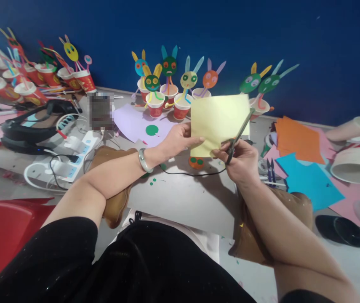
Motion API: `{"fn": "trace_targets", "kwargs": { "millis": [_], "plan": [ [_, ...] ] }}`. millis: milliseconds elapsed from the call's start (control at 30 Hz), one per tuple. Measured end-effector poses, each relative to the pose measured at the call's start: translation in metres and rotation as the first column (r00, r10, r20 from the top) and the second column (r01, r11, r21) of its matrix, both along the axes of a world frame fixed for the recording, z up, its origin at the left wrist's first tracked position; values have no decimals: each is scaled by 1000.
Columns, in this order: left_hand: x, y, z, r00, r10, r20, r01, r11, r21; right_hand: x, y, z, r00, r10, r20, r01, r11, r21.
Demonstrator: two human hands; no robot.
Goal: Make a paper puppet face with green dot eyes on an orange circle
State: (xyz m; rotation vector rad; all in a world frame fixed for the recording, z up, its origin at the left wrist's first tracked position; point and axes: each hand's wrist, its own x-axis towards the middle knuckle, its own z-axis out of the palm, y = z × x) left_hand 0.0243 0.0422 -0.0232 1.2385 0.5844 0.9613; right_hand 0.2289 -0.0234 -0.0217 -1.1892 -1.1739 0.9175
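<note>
A sheet of pale yellow paper (219, 120) is raised over the table, its left edge pinched between the thumb and fingers of my left hand (181, 139). My right hand (243, 162) is closed around dark scissors (240, 134), whose blades point up and to the right along the paper's right side. Its fingertips also touch the lower edge of the sheet. Below the paper lies an orange round cut-out (196, 164) with green eyes, partly covered. Small green paper dots (153, 182) are scattered on the tabletop.
Paper cups with rabbit-faced figures (182, 107) line the blue wall. Left are a power strip (83, 155), cables and a black headset (34, 126). Purple paper (132, 122) lies behind my left hand. Orange (298, 139) and blue paper (309, 179), and a tape roll (356, 164), are right.
</note>
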Motion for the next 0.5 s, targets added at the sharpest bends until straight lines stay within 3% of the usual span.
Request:
{"fn": "trace_targets", "kwargs": {
  "millis": [133, 333, 500],
  "plan": [
    [3, -8, 5, 999, 50, 5, -50, 999, -16, -4, 1, -8, 998, -49, -48, 50, 999, 9],
    [11, -24, -1, 992, -125, 1, 123, 975, -187, -8, 0, -15, 984, -144, -104, 156, 981, 118],
    [15, -36, -11, 999, -48, -1, 46, 962, -269, -9, -8, -15, 992, -109, -68, 117, 984, 135]
  ]
}}
